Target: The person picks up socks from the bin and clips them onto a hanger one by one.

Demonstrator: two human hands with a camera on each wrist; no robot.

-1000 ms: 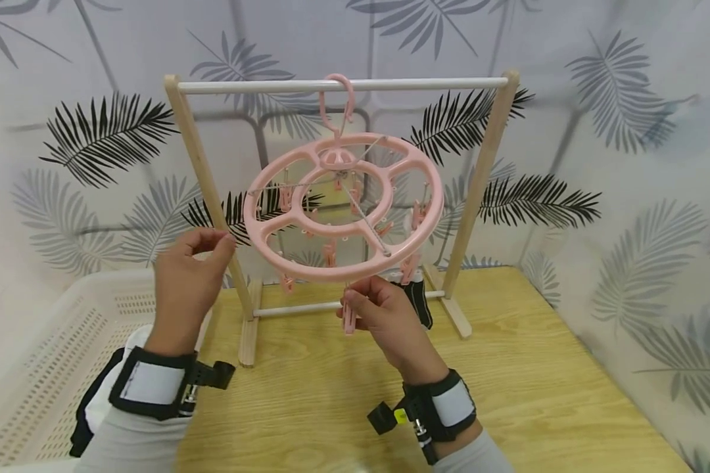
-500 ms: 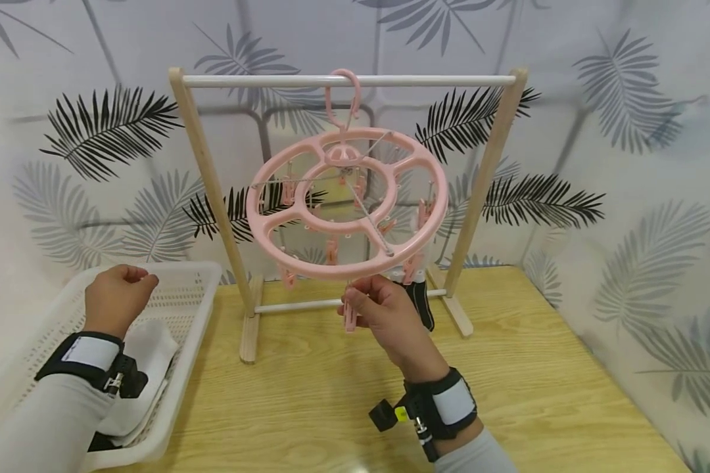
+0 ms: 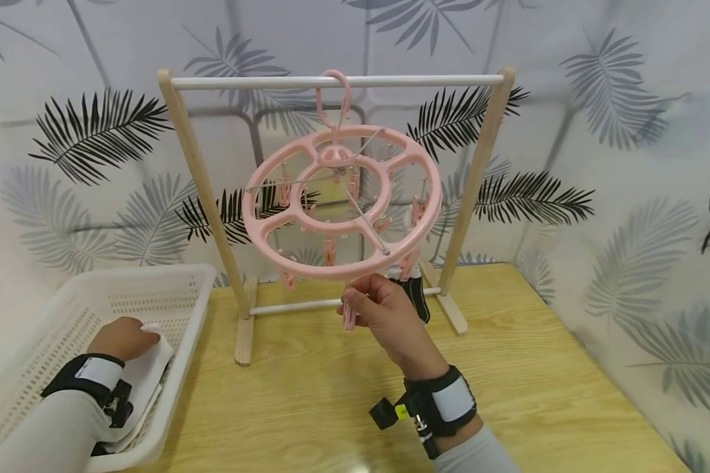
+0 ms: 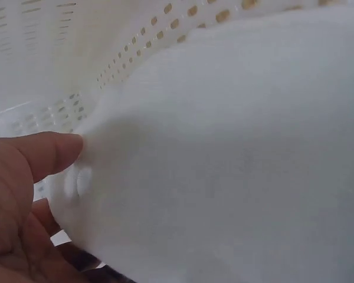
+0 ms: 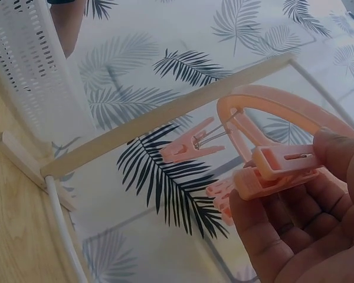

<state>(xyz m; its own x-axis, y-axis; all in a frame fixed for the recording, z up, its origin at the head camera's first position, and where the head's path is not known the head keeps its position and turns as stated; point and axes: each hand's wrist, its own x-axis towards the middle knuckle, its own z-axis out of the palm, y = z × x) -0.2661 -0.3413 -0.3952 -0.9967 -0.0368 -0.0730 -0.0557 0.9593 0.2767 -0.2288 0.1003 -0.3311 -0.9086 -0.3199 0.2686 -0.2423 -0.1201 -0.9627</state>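
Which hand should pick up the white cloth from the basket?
Probably the left hand: it already touches the white cloth in the basket. The right hand is busy, its grip pinching a pink clip.

both hands are bare. the left hand point(image 3: 121, 337) and the right hand point(image 3: 384, 314) each come out of a light grey sleeve. behind the fingers, at each wrist, sits a black strap with a white panel. a small black camera block hangs from each strap, and the right one carries a yellow-green mark beside a short metal screw.
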